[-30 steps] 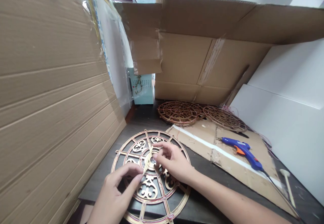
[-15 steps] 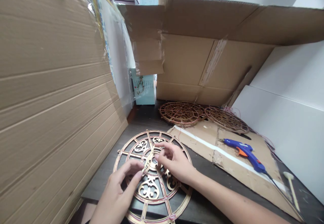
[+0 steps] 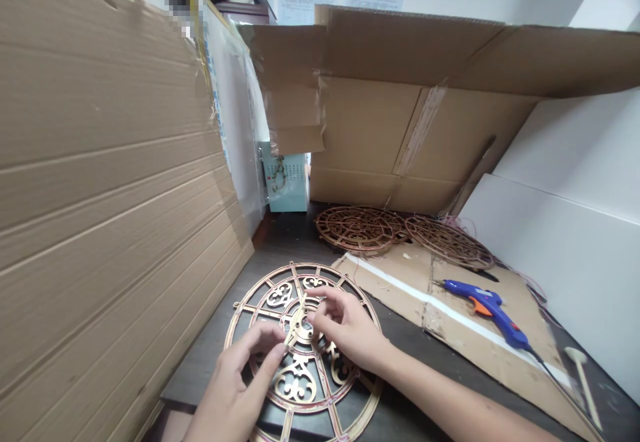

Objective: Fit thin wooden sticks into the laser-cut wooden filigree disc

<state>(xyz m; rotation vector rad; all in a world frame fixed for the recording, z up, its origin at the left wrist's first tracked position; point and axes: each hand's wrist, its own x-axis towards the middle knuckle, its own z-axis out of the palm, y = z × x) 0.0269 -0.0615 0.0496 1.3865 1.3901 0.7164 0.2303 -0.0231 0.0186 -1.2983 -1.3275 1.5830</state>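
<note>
A round, gold-coloured openwork panel (image 3: 327, 395) with spokes, scroll ornaments and reddish wire along its ribs lies in front of me, its near edge cut off by the view. Over its middle is a thin pale strip (image 3: 297, 319), held slantwise. My left hand (image 3: 245, 372) pinches the strip's lower end between thumb and fingers. At the upper end, my right hand (image 3: 347, 325) has its index fingertip against the strip, with the thumb close by and the other fingers curled. Part of the panel's centre and right side is hidden behind my right hand.
More openwork panels (image 3: 357, 230) lie at the back. A blue glue gun (image 3: 493, 309) with an orange trigger rests on a flat cardboard sheet (image 3: 400, 295) to the right, near a pale mallet-shaped stick (image 3: 583, 379). Cardboard walls (image 3: 110, 182) stand left and behind, beside a light-blue box (image 3: 289, 185).
The whole view has shifted slightly, so things sit a little lower. Both hands keep nearly the same pose on the strip over the panel.
</note>
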